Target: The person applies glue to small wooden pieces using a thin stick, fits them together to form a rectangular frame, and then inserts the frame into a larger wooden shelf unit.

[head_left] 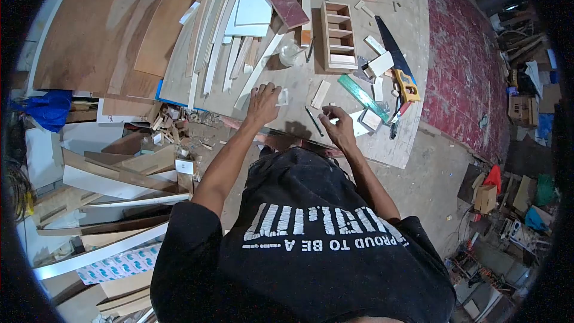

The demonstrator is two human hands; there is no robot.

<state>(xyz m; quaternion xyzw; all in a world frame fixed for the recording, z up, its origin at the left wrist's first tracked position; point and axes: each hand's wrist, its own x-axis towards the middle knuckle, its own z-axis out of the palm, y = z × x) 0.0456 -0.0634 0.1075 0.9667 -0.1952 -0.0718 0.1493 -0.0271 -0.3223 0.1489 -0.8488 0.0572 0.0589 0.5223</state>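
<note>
My left hand (263, 105) is at the table's near edge, fingers bent over and closed at the side of a small pale wooden piece (283, 97). My right hand (338, 127) hovers over the edge farther right, thumb and forefinger curved apart with nothing visible between them. A dark pencil (314, 121) lies between the hands. Beyond it is a short light wood strip (321, 93). A green ruler (363, 96) rests right of that strip, with a white piece (371, 120) near my right hand. A wooden box with compartments (325, 39) stands farther back.
A handsaw with a yellow handle (408, 85) lies at the table's right side. Behind my left hand are a clear container (289, 55), long wood strips (212, 30), white sheets (258, 3) and a dark red block (286, 5). Offcuts (119, 173) crowd the floor at left.
</note>
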